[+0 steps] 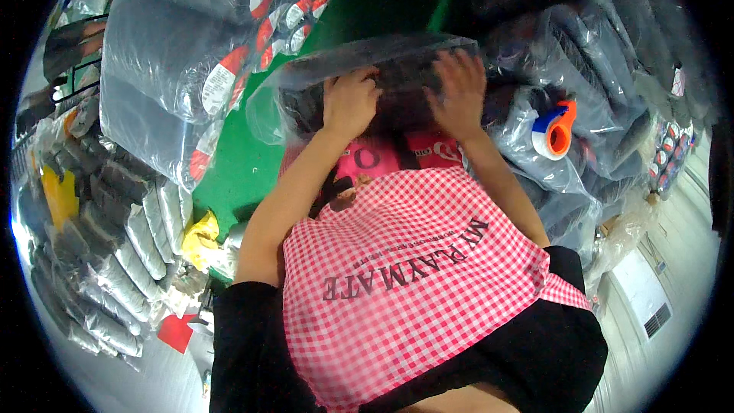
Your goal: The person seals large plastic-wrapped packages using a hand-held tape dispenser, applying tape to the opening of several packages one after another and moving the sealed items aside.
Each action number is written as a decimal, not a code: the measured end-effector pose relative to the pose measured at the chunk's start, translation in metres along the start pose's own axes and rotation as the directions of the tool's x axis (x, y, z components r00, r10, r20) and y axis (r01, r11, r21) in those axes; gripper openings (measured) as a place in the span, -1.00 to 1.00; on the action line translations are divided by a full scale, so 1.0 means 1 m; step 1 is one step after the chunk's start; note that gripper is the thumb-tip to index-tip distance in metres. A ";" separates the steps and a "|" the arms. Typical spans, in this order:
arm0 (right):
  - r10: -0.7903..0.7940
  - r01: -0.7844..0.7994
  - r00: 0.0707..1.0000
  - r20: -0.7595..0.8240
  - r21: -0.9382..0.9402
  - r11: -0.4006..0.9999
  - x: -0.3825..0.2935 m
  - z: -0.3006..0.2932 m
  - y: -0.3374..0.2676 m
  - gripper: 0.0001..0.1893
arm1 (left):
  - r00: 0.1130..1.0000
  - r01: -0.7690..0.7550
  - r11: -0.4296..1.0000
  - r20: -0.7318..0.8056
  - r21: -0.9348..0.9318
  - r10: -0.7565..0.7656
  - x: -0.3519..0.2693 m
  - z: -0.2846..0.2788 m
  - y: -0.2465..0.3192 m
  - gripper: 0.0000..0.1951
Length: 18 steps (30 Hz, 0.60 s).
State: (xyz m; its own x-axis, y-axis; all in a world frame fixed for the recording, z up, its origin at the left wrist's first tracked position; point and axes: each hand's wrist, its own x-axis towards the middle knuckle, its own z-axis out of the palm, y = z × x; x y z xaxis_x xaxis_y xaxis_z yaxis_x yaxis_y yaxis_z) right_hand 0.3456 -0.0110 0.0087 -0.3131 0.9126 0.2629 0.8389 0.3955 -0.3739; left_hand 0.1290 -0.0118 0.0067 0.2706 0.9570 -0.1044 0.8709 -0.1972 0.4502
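A clear plastic bag [401,51] with dark contents lies before me, in front of my red-and-white checked apron [401,264]. On its left part rests my left hand [351,102], fingers curled at the film; whether they pinch it I cannot tell. My right hand [459,89], slightly blurred, has its fingers spread over the right part of the same bag. Just right of that hand, a tape dispenser [554,131] in orange and blue with a roll of tape lies on plastic-wrapped dark goods.
Large clear bags of dark goods [166,57] with red-and-white labels stand at the left. More wrapped goods [590,57] are heaped at the right. A green surface [229,172] shows between. Stacked grey packs [132,264] and a yellow plastic bag [200,241] lie lower left.
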 end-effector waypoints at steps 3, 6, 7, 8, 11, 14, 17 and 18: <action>-0.079 0.077 0.997 -0.025 -0.070 0.995 0.056 0.002 -0.053 -0.59 | 0.996 -0.040 0.999 -0.077 0.000 0.040 -0.005 -0.001 -0.013 -0.81; -0.061 0.065 0.988 0.140 -0.025 0.998 0.065 0.040 -0.021 -0.84 | 0.997 -0.063 0.998 -0.048 0.002 0.063 0.005 -0.003 -0.018 -0.82; -0.087 0.086 0.991 0.106 0.007 0.996 0.057 0.045 -0.023 -0.89 | 0.999 -0.039 0.999 -0.029 -0.002 0.038 0.005 -0.003 -0.021 -0.82; -0.111 0.108 0.991 0.071 0.038 0.993 0.047 0.048 -0.029 -0.94 | 1.000 -0.014 1.000 -0.011 -0.005 0.014 0.006 -0.003 -0.025 -0.83; -0.076 0.071 0.995 0.061 0.071 0.995 0.021 0.052 -0.041 -0.94 | 0.998 0.008 0.999 0.056 -0.037 -0.005 0.010 -0.004 -0.033 -0.84; -0.097 0.096 0.995 0.004 0.061 0.994 0.024 0.062 -0.047 -0.90 | 0.992 -0.127 0.992 -0.017 0.002 0.127 0.010 -0.012 -0.049 -0.81; -0.142 0.142 0.989 -0.048 -0.002 0.990 0.031 0.064 -0.042 -0.88 | 0.905 -0.346 0.920 -0.191 0.184 0.379 0.019 -0.029 -0.048 -0.80; -0.153 0.153 0.987 -0.046 -0.009 0.988 0.030 0.064 -0.046 -0.88 | 0.860 -0.393 0.881 -0.233 0.264 0.454 0.016 -0.035 -0.048 -0.79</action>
State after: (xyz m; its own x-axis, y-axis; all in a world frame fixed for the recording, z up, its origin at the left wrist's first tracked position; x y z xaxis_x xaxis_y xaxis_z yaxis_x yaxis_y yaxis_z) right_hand 0.2687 0.0048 -0.0230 -0.4173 0.8354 0.3578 0.7851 0.5297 -0.3210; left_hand 0.0771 0.0205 0.0144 0.5323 0.7831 0.3216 0.7688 -0.6062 0.2035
